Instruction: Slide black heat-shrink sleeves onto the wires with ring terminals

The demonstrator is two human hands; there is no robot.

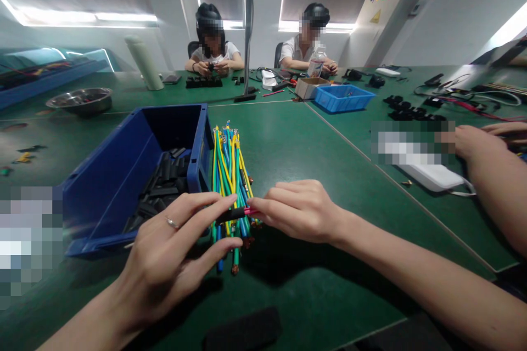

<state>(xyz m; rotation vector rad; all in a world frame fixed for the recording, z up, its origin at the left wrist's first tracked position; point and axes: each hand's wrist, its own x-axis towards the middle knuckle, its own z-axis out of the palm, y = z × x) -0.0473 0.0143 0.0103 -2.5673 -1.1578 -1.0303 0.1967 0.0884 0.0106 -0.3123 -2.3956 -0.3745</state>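
Note:
My right hand [298, 211] is closed on thin red wires [251, 211], just right of the bundle. A short black sleeve [233, 215] sits at the left end of the wires. Around it, my left hand [177, 247] curves with thumb and forefinger apart; its fingertips are near the sleeve, and contact is hard to tell. Under both hands lies a bundle of yellow, green and blue wires [230, 167] with metal ends. Left of the bundle stands a deep blue bin [102, 203] holding black tube pieces [167, 181].
Two people sit across the green table [284, 142]. Another person's arms reach in at right, beside a white power strip [432, 170]. A light blue tray [343, 100], a metal bowl [82, 101] and a pale bottle [144, 63] stand farther back. A black block [242, 332] lies near.

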